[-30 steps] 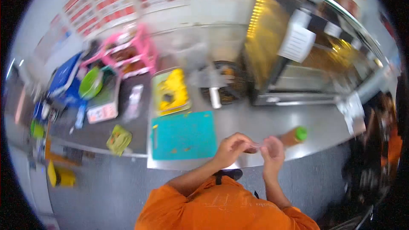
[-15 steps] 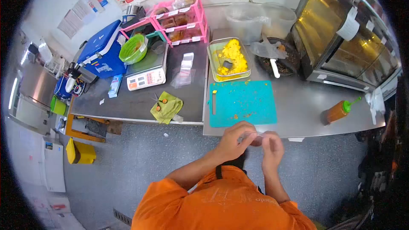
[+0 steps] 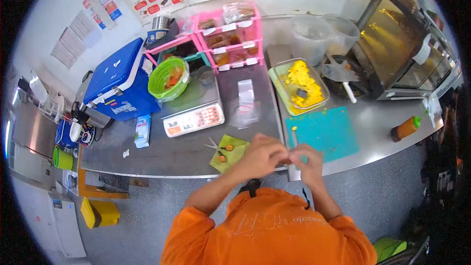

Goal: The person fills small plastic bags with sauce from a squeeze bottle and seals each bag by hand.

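My left hand and my right hand meet at the counter's front edge, fingers pinched close together. Between them is a small dark reddish item in what looks like clear plastic, mostly hidden by the fingers. Just beyond my right hand lies a teal cutting board with crumbs on it. To the left of my left hand, a green cloth bears scissors with orange rings. Behind the board stands a glass tray of yellow food.
Left on the counter are a scale, a green basket, a blue cooler and plastic bags. Pink racks stand behind. On the right are a sauce bottle, a dark pan and a glass display case.
The view has turned left, so the counter items appear farther right. Both hands stay together and are now near the board's left end, closer to the green cloth.
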Demonstrator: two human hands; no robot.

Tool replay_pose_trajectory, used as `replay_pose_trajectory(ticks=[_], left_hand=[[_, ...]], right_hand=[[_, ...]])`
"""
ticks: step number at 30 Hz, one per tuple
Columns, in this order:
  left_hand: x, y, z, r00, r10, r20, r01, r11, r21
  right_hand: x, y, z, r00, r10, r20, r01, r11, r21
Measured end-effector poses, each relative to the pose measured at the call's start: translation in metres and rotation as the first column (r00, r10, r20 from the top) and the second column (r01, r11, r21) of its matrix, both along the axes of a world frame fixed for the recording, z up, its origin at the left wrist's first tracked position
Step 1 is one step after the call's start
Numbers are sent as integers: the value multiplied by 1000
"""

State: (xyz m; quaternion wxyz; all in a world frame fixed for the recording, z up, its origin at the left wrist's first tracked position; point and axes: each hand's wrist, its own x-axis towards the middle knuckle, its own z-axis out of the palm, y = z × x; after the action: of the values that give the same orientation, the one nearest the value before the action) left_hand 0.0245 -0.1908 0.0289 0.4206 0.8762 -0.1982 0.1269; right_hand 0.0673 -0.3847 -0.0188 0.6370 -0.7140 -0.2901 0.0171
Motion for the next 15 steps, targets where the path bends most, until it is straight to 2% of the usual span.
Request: replay_pose_trajectory(ticks=[1,2,3,4,5,6,7,8,9,11,15], left_hand=[[3,32,-7,998,41,-37,-40,999,27],[8,60,-10,998,44,-41,-43,999,17],[14,86,-10,990,63,-126,-52,995,84],[21,112,-9,974,87,-208,-54,986,157],[31,139,-12,973,91,-210,-56,984,167],[41,166,-17,969,172,-175,-136,970,200],[51,190,-15,958,249,-140,-214,950,227],[64,216,-13,939,308,-152,-265,931,250],[77,242,-7,917,363,-166,-311,911,272],[102,282,8,889,451,-82,-408,859,310],[158,354,-8,910,414,23,-405,876,262]], right_hand=[[5,26,-4,1000,1,-13,-2,1000,-10],[14,53,-5,998,14,-54,-19,995,-94],[20,76,-9,995,25,-93,-41,984,-171],[25,96,-18,995,30,-94,-46,985,-169],[31,115,-29,988,-38,-148,22,994,-108],[36,132,-37,973,-104,-208,96,994,-48],[42,136,-27,953,-180,-243,153,980,-125],[44,137,-33,949,-180,-257,152,980,-127],[45,137,-41,947,-237,-217,211,968,-136],[47,135,-52,937,-307,-165,284,947,-149],[15,136,-75,891,-358,-280,264,909,-321]])
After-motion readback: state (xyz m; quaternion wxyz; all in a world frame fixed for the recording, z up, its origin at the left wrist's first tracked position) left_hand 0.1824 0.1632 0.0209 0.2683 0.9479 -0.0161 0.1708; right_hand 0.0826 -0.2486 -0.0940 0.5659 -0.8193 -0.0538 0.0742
